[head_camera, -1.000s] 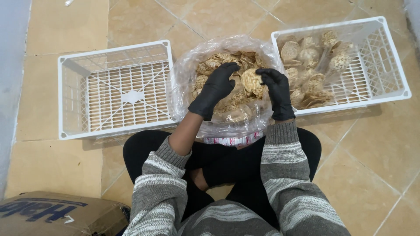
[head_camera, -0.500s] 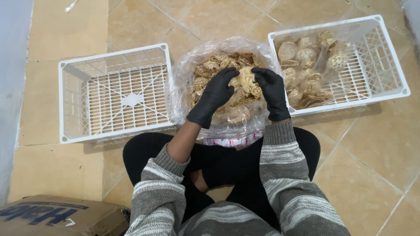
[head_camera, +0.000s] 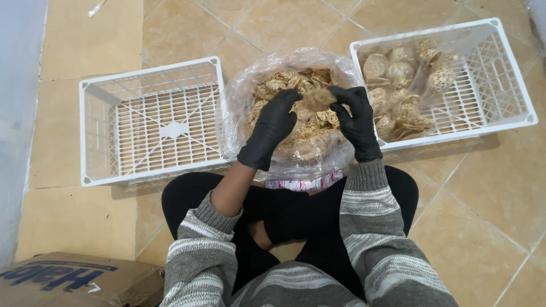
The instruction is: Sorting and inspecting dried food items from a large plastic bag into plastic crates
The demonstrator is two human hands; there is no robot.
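Tan floor tiles (head_camera: 500, 187) carry two white crates flanking the clear bag of crackers (head_camera: 296, 113), over which our gloved left hand (head_camera: 272, 128) and right hand (head_camera: 355, 119) pinch one round cracker (head_camera: 318, 99) between fingertips, apparently for close checking.

Tan tiled floor (head_camera: 495, 227), pale blue wall (head_camera: 17, 113) at left, soft even light

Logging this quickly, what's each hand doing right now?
Left hand: closed on the cracker.
Right hand: closed on the same cracker.
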